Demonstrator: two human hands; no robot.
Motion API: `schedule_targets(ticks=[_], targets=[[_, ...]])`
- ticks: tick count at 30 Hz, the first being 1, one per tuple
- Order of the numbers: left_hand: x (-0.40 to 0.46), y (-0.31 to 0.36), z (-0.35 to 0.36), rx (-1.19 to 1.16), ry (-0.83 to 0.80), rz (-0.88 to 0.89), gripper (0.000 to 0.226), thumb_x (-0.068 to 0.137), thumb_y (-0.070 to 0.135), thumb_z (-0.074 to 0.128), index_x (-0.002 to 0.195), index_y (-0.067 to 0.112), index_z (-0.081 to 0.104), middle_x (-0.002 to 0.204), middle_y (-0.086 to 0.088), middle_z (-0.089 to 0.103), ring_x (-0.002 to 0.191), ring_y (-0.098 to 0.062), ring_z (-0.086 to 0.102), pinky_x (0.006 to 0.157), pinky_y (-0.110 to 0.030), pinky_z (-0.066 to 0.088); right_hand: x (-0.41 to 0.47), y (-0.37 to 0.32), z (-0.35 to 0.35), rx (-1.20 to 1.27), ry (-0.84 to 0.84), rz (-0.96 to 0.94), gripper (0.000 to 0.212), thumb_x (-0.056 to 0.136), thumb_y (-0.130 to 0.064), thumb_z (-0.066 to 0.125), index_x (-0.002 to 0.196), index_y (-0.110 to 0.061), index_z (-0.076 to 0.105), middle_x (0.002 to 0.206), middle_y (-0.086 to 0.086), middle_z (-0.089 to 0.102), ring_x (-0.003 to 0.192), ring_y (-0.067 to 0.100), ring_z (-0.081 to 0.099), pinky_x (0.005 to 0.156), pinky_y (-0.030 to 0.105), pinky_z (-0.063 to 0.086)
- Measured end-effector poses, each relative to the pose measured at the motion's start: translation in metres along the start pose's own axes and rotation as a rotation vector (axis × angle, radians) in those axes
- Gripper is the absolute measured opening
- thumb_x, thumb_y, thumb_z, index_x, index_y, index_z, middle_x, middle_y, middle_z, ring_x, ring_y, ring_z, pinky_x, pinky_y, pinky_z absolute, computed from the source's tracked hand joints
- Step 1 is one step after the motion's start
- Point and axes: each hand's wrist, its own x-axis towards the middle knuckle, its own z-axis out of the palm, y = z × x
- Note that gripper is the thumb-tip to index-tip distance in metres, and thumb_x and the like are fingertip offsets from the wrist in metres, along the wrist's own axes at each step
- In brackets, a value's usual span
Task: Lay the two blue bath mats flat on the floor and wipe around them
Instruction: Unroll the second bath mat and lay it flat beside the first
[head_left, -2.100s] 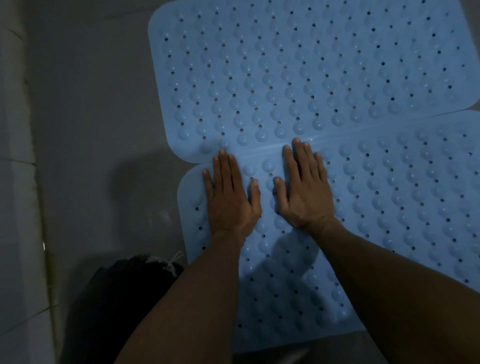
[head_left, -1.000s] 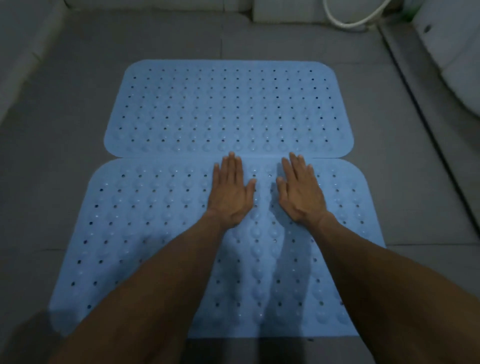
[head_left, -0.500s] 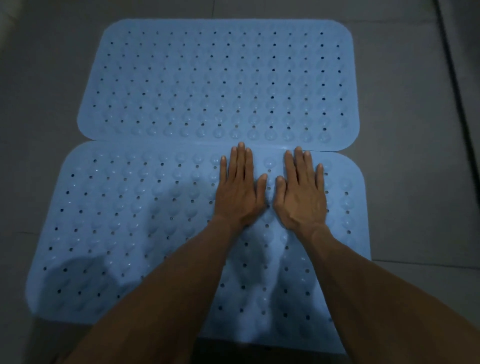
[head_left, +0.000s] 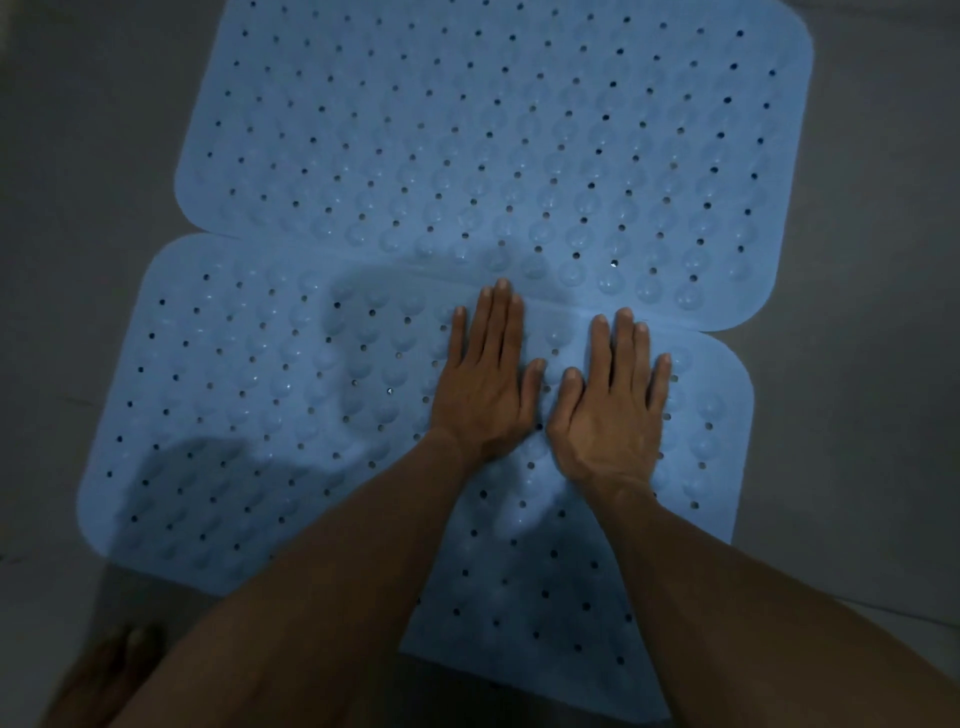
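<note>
Two light blue bath mats with holes and round suction bumps lie flat on the grey floor, side by side. The far mat (head_left: 493, 130) overlaps the long edge of the near mat (head_left: 249, 405) slightly. My left hand (head_left: 485, 379) lies palm down with straight fingers on the near mat, close to the seam. My right hand (head_left: 613, 400) presses flat right beside it, thumbs almost touching. Both forearms cross the near mat and hide part of its front edge.
Grey tiled floor (head_left: 88, 156) surrounds the mats on the left and on the right (head_left: 872, 312). A bare foot or knee (head_left: 104, 675) shows blurred at the lower left. The light is dim.
The view has tilted down and closer to the mats. Both hands stay flat on the near mat by the seam, shifting a little to the right across it over the frames.
</note>
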Motion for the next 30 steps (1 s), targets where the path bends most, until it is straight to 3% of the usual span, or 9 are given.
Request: schedule_targets(ticks=[16,22,26,28,30], targets=[[-0.003,-0.005,0.005,-0.026,0.02,0.026,0.067,0.101,0.039,0.021,0.154,-0.001,0.007,0.163,-0.017,0.001,0.151,-0.027,-0.002,0.122,-0.048,0.002,-0.003,0.0,0.008,0.001,0.05,0.002,0.062,0.101,-0.039,0.03,0.158,-0.017,0.017,0.166,0.003,0.01,0.153,0.017,0.003,0.123,0.048,0.005],[-0.003,-0.014,0.002,-0.142,0.024,0.059,0.068,0.099,0.04,0.017,0.152,-0.002,0.02,0.16,-0.019,0.015,0.15,-0.029,0.011,0.122,-0.049,0.004,-0.005,-0.002,0.006,-0.019,0.046,-0.008,0.062,0.102,-0.043,0.022,0.158,-0.018,0.014,0.166,0.003,0.008,0.153,0.017,0.001,0.124,0.047,0.002],[-0.022,-0.03,-0.016,-0.307,-0.023,0.088,0.06,0.104,0.035,0.024,0.153,0.001,0.018,0.161,-0.017,0.012,0.15,-0.028,0.008,0.122,-0.044,0.0,0.001,-0.002,-0.005,-0.085,-0.156,-0.016,0.064,0.102,-0.046,0.013,0.159,-0.02,-0.004,0.166,0.003,-0.01,0.152,0.02,-0.012,0.123,0.046,-0.007],[-0.056,-0.05,-0.019,-0.203,0.057,0.124,0.06,0.102,0.034,0.028,0.149,-0.004,0.029,0.157,-0.02,0.025,0.148,-0.032,0.02,0.121,-0.048,0.011,0.011,-0.006,-0.016,-0.142,-0.302,0.009,0.065,0.103,-0.046,0.013,0.157,-0.02,-0.011,0.164,0.004,-0.019,0.151,0.022,-0.017,0.122,0.047,-0.009],[-0.09,-0.077,-0.018,-0.105,0.065,0.096,0.061,0.101,0.034,0.026,0.149,-0.004,0.029,0.158,-0.02,0.024,0.148,-0.032,0.019,0.121,-0.048,0.011,0.02,-0.016,-0.028,-0.235,-0.415,0.077,0.066,0.104,-0.044,0.014,0.157,-0.017,-0.014,0.163,0.005,-0.023,0.151,0.025,-0.018,0.122,0.048,-0.009]])
